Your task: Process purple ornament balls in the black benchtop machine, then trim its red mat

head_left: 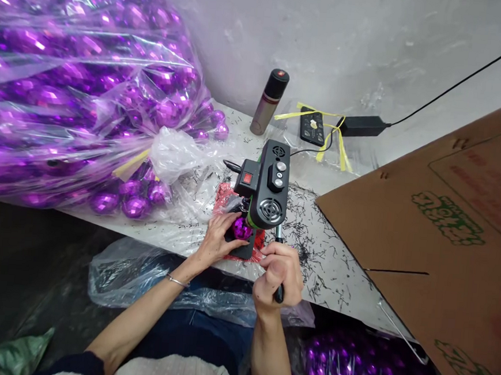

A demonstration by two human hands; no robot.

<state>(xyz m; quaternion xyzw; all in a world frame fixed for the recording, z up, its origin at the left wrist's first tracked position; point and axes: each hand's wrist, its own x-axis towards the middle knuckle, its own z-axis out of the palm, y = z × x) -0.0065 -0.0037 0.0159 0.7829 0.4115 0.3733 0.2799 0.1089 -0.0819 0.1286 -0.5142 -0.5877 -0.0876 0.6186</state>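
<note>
A small black bench drill press [272, 186] with a red switch stands on the table. My left hand [219, 236] holds a shiny purple faceted ball [242, 228] under the press head, with thumb and fingers on either side of it. The ball rests over the black base [243, 250], where the contact is partly hidden. My right hand [279, 276] is wrapped round the press's lever handle [279, 294], to the right of the ball. Red plastic sheeting [224, 196] lies under the base.
A large clear bag of purple balls [89, 82] fills the left. Behind the press are a spray can [270, 102], a phone [312, 126] and a power adapter [363, 126]. A cardboard box [438, 225] leans at right. Black shavings [326, 263] litter the tabletop. More purple balls [358, 363] sit below.
</note>
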